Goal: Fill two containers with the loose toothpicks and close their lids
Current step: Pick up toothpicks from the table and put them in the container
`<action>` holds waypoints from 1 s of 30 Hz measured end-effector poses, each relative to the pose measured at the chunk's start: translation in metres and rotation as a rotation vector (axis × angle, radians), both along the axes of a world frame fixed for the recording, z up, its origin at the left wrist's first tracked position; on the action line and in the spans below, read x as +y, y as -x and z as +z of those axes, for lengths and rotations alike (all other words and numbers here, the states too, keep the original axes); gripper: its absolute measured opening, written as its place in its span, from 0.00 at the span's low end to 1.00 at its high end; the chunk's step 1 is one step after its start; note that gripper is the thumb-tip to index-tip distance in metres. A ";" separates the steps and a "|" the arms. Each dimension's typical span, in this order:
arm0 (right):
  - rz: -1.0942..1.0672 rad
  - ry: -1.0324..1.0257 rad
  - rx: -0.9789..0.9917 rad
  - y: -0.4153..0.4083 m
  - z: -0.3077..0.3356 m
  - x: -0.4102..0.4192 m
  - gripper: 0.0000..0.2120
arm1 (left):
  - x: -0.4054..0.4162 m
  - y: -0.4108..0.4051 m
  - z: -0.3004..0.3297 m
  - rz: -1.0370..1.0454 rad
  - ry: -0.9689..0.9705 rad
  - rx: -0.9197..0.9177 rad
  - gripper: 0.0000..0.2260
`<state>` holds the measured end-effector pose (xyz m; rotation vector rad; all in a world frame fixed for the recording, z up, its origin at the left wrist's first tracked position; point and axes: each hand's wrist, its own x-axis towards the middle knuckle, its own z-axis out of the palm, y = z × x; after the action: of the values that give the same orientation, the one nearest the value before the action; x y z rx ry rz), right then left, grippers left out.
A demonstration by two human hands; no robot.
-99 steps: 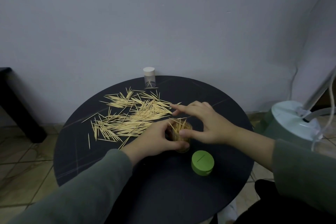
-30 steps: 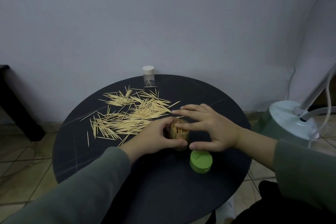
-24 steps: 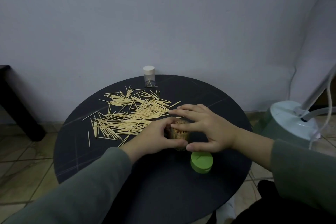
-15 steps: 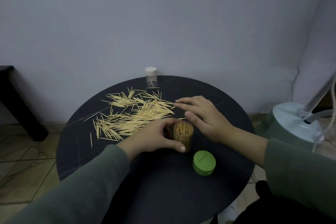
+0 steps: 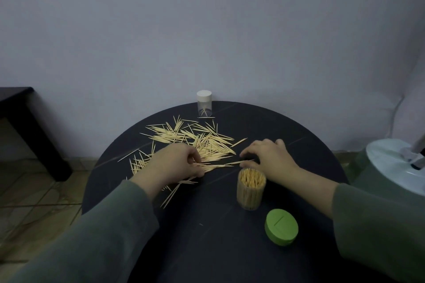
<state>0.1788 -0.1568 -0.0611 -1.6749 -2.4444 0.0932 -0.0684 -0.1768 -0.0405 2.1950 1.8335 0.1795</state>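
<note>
While both hands work the near edge of the loose toothpicks (image 5: 195, 142), the relation that matters is this: the bundle between them lies with its long axis running left to right across the frame's centre, one end under the left hand (image 5: 174, 164), the other at the fingertips of the right hand (image 5: 269, 159).

Left hand: palm down on the pile, fingers curled, apparently pinching a small sheaf. Right hand: fingers bent and arched down, tips touching the far end of the same sticks; a grip proper is not evident.

Open container (image 5: 251, 189) stands upright, lower right of centre, just below the right hand and packed nearly full. Right hand is the nearer to it. Green lid (image 5: 281, 227) lies flat on the bench (image 5: 207, 248), lower right of the container, apart from it.

Second container (image 5: 204, 104), white-capped and nearly empty, stands at the bench's far edge, upper centre, well apart from both hands.

Judgement: the sheaf must be squared, turned upright, then carried right.
</note>
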 end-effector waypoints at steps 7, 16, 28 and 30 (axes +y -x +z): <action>0.136 -0.034 -0.018 0.032 0.001 0.021 0.10 | -0.004 0.025 0.013 0.026 0.152 0.102 0.15; 0.382 0.002 -0.071 0.068 0.024 0.057 0.16 | 0.004 0.023 0.007 0.001 0.098 0.120 0.07; 0.462 0.044 -0.142 0.066 0.014 0.064 0.28 | 0.024 0.013 0.002 -0.002 0.013 0.117 0.20; 0.473 0.019 -0.138 0.065 0.012 0.060 0.23 | 0.025 0.012 0.002 -0.007 0.012 0.130 0.20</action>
<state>0.1137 -0.0969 -0.0495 -1.1081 -2.9024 0.0632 -0.0802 -0.1515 -0.0390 2.2534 1.8880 0.0251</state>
